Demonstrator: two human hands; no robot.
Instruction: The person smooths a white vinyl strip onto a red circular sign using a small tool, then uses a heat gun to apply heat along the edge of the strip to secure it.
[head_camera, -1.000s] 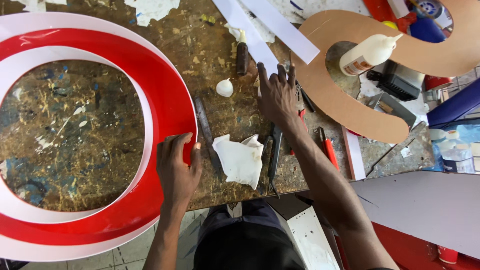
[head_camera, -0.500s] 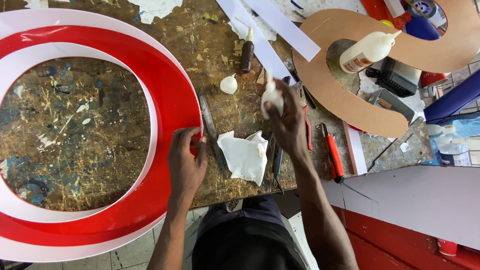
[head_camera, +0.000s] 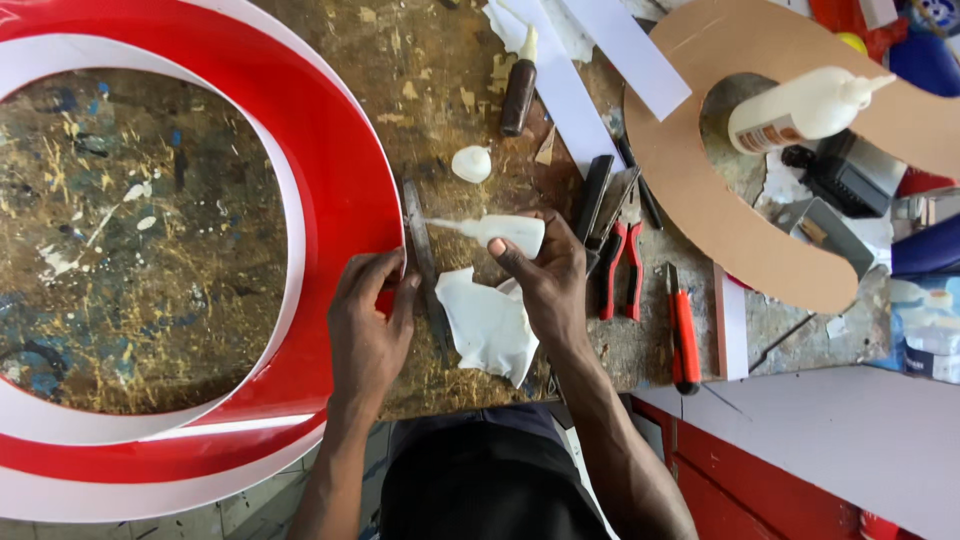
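A large red ring with white edging (head_camera: 330, 180) lies on a paint-stained workbench (head_camera: 450, 80). My left hand (head_camera: 368, 325) grips the ring's right edge near the bench front. My right hand (head_camera: 545, 275) holds a small white squeeze bottle (head_camera: 500, 230), whose thin nozzle points left toward the ring's edge, just above a metal blade (head_camera: 420, 250) lying beside the ring. A crumpled white paper (head_camera: 490, 325) rests between my two hands.
A brown card curved shape (head_camera: 720, 200) lies at the right with a larger white glue bottle (head_camera: 800, 105) on it. Red-handled pliers (head_camera: 620, 265), a red cutter (head_camera: 683, 330), a dark small bottle (head_camera: 518, 90), white strips (head_camera: 560, 80) and a white cap (head_camera: 470, 163) lie around.
My right hand picked the small white bottle off the bench, brought it down and turned its nozzle left toward the ring. My left hand stayed on the ring's edge.
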